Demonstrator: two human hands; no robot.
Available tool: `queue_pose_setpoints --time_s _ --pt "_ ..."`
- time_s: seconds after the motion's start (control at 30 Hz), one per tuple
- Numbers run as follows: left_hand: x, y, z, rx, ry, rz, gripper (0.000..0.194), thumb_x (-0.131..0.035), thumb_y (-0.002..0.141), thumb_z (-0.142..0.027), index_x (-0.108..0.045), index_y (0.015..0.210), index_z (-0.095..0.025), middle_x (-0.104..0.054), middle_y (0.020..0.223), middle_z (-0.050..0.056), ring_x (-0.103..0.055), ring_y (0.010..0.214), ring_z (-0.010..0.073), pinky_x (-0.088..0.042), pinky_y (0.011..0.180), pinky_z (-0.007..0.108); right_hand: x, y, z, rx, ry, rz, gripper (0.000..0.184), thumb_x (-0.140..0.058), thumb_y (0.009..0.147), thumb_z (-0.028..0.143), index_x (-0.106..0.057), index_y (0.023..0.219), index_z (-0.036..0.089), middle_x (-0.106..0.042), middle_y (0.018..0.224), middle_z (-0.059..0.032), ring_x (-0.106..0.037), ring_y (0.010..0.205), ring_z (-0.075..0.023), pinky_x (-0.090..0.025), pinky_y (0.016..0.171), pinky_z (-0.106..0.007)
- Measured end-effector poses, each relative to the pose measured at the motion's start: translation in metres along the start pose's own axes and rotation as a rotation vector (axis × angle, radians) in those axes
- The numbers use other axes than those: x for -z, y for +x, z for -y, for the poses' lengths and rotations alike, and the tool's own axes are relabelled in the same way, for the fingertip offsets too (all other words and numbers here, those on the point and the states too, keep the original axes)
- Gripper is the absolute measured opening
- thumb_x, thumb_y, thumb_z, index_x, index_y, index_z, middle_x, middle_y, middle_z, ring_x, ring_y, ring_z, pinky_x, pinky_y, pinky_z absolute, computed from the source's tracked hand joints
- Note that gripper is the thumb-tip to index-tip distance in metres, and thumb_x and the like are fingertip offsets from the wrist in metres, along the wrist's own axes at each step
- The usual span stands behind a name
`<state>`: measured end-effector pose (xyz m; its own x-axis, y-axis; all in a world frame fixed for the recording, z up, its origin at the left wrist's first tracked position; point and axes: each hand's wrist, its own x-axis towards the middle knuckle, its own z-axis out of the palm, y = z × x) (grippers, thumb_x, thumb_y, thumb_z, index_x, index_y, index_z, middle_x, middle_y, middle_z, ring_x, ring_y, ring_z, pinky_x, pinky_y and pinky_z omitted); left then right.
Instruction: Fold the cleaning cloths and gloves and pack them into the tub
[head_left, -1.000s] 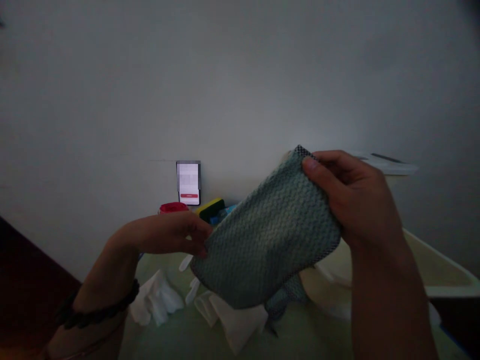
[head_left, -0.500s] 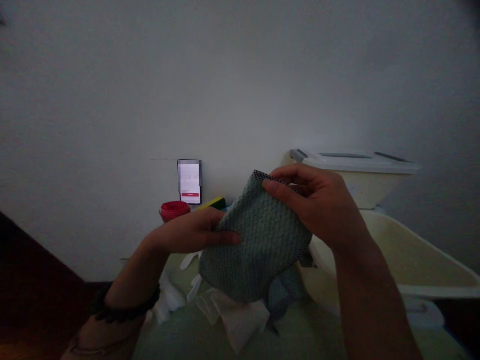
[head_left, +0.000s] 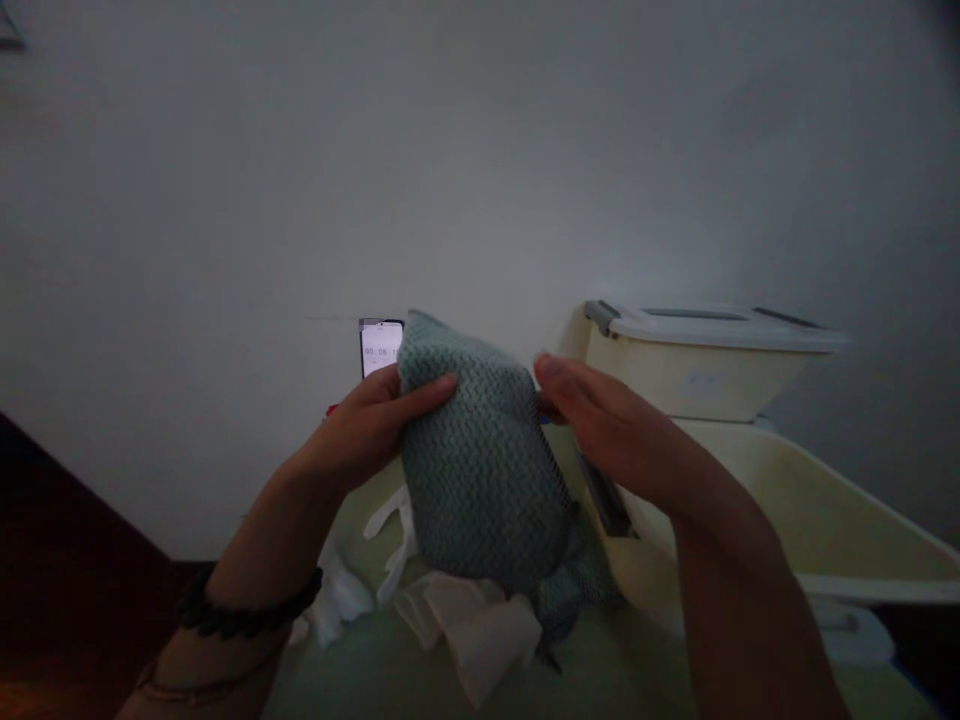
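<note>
A grey-green textured cleaning cloth [head_left: 480, 460] with a dark checked edge hangs in front of me, folded over. My left hand [head_left: 371, 420] pinches its upper left side, thumb on the front and fingers behind. At the cloth's right edge is my right hand [head_left: 607, 425], its thumb raised off the fabric and its fingertips partly hidden behind the edge. Below the held cloth, a similar dark cloth [head_left: 577, 590] lies crumpled on the table. Beside it rests a whitish folded cloth [head_left: 480, 625], and white gloves [head_left: 401, 535] lie farther left.
An open cream bin [head_left: 840, 500] stands at the right, its lid [head_left: 690, 370] raised against the wall. Behind my left hand a phone [head_left: 380, 348] leans on the wall. White fabric [head_left: 341, 600] lies near my left wrist on the green tabletop [head_left: 360, 680].
The cloth has swung left and more upright. My left hand has shifted to its upper left side. My right hand has let go of the top corner and moved down to the right edge.
</note>
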<state>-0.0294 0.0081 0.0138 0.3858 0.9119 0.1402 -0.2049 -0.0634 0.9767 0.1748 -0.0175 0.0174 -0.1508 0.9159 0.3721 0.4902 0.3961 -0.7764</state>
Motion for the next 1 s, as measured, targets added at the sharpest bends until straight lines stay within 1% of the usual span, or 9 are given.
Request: queue_pose_setpoints --time_s 0.07,0.13,0.23,0.33,0.63,0.73,0.83,0.93,1.0 --pt "0.000 0.001 0.001 -0.022 -0.001 -0.034 0.005 -0.061 0.076 -0.019 -0.063 0.075 -0.015 -0.060 0.058 -0.001 -0.058 0.056 0.0106 -0.050 0.059 0.020 -0.001 0.002 0.001 -0.016 0.024 0.166 0.046 -0.041 0.080 0.059 -0.061 0.068 0.019 -0.064 0.070 -0.0039 -0.061 0.076 -0.0206 -0.047 0.073 -0.034" --pt "0.000 0.002 0.002 -0.028 0.003 -0.033 0.006 -0.060 0.077 -0.020 -0.063 0.077 -0.015 -0.056 0.053 -0.002 -0.057 0.053 0.0103 -0.050 0.057 0.020 -0.004 0.004 0.002 -0.020 0.099 0.210 0.047 -0.041 0.081 0.057 -0.059 0.060 0.018 -0.062 0.066 -0.0031 -0.060 0.070 -0.0186 -0.048 0.068 -0.031" --pt "-0.001 0.001 0.002 -0.012 0.015 -0.036 0.006 -0.059 0.078 -0.020 -0.063 0.078 -0.016 -0.056 0.052 -0.003 -0.055 0.049 0.0098 -0.050 0.054 0.020 -0.006 0.005 0.003 -0.009 0.205 0.135 0.035 -0.052 0.078 0.052 -0.062 0.075 0.018 -0.064 0.076 -0.0032 -0.060 0.075 -0.0184 -0.049 0.066 -0.030" --pt "-0.002 -0.001 0.001 0.004 0.019 -0.042 0.006 -0.059 0.078 -0.020 -0.063 0.080 -0.016 -0.061 0.061 -0.001 -0.057 0.051 0.0103 -0.049 0.051 0.019 -0.007 0.005 0.003 0.018 0.281 0.102 0.028 -0.058 0.077 0.043 -0.060 0.089 0.018 -0.063 0.084 -0.0035 -0.059 0.079 -0.0175 -0.049 0.067 -0.029" --pt "0.002 0.003 0.003 -0.039 0.026 -0.035 0.016 -0.059 0.077 -0.028 -0.062 0.074 -0.012 -0.057 0.056 0.000 -0.052 0.046 0.0088 -0.043 0.042 0.016 -0.006 0.004 0.002 0.014 0.313 0.060 0.026 -0.052 0.080 0.043 -0.060 0.083 0.019 -0.061 0.074 -0.0015 -0.059 0.071 -0.0160 -0.048 0.062 -0.028" --pt "0.001 0.003 0.002 -0.053 0.036 0.002 0.015 -0.059 0.078 -0.026 -0.061 0.071 -0.012 -0.054 0.051 -0.002 -0.048 0.041 0.0063 -0.043 0.041 0.016 -0.006 0.004 0.003 0.000 0.338 0.068 0.026 -0.051 0.081 0.042 -0.061 0.088 0.020 -0.061 0.071 -0.0009 -0.058 0.064 -0.0144 -0.048 0.059 -0.027" --pt "0.004 0.000 0.001 -0.086 0.056 0.107 0.015 -0.065 0.073 -0.023 -0.062 0.084 -0.013 -0.056 0.051 -0.003 -0.047 0.038 0.0049 -0.043 0.041 0.015 -0.005 0.004 0.004 -0.019 0.439 0.088 0.024 -0.052 0.082 0.037 -0.061 0.098 0.022 -0.062 0.072 -0.0003 -0.058 0.060 -0.0137 -0.048 0.056 -0.026" --pt "0.016 -0.003 -0.001 -0.060 0.139 0.203 0.040 -0.069 0.068 -0.016 -0.057 0.106 -0.016 -0.062 0.058 -0.002 -0.052 0.039 0.0060 -0.042 0.038 0.013 -0.002 0.005 0.004 -0.020 0.496 0.064 0.025 -0.053 0.082 0.033 -0.060 0.103 0.023 -0.062 0.070 0.0011 -0.057 0.057 -0.0123 -0.047 0.054 -0.025" --pt "0.024 -0.003 -0.001 -0.025 0.188 0.226 0.045 -0.065 0.073 -0.017 -0.051 0.116 -0.017 -0.061 0.057 -0.002 -0.053 0.037 0.0067 -0.041 0.035 0.013 0.002 0.004 0.004 -0.016 0.480 0.024 0.024 -0.054 0.081 0.029 -0.061 0.104 0.023 -0.061 0.066 0.0020 -0.055 0.056 -0.0109 -0.046 0.052 -0.023"
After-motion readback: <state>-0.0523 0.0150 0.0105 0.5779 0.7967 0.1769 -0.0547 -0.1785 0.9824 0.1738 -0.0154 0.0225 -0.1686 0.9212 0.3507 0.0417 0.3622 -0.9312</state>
